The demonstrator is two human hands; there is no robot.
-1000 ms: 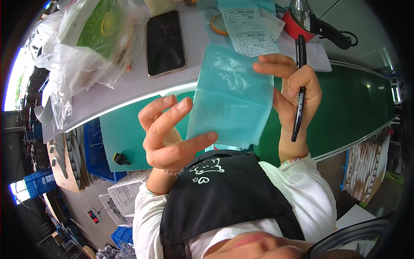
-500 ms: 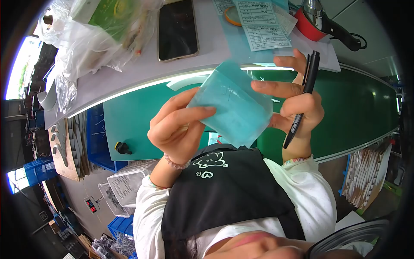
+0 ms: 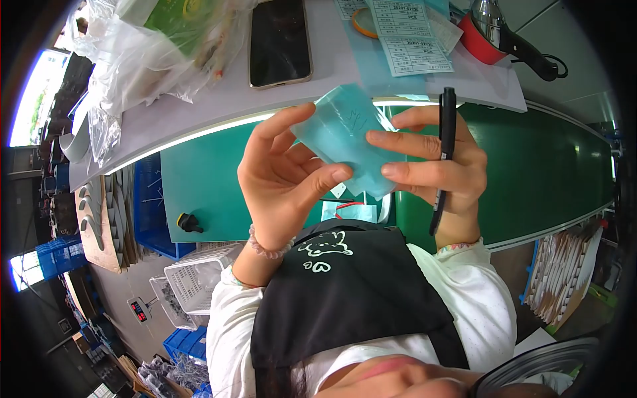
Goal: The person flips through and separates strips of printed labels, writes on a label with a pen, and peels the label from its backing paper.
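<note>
Between my hands, above the green work surface, is a small translucent blue-green plastic piece [image 3: 352, 136] with dark pen marks on it. Whether it is a folded sheet or a pouch I cannot tell. My left hand [image 3: 279, 172] grips its left side, thumb at the lower edge and a fingertip at the upper left corner. My right hand [image 3: 451, 159] has its fingers on the right side of the piece. Tucked between those same fingers, a black marker pen [image 3: 444, 132] stands nearly upright, tip downward.
A grey shelf behind holds a phone [image 3: 280, 43], printed labels [image 3: 411, 40], an orange tape roll [image 3: 363, 23], plastic bags [image 3: 152, 66] and a red-based, black-handled device [image 3: 481, 40]. On the green mat [image 3: 219, 172] sits a black-and-yellow knob [image 3: 189, 223]. Blue bins and white baskets [image 3: 199, 282] stand left.
The plastic piece has turned, and its pen marks show more clearly. My left hand has opened its grip wider around the edge. My right fingers have moved left over the piece; the pen is more upright.
</note>
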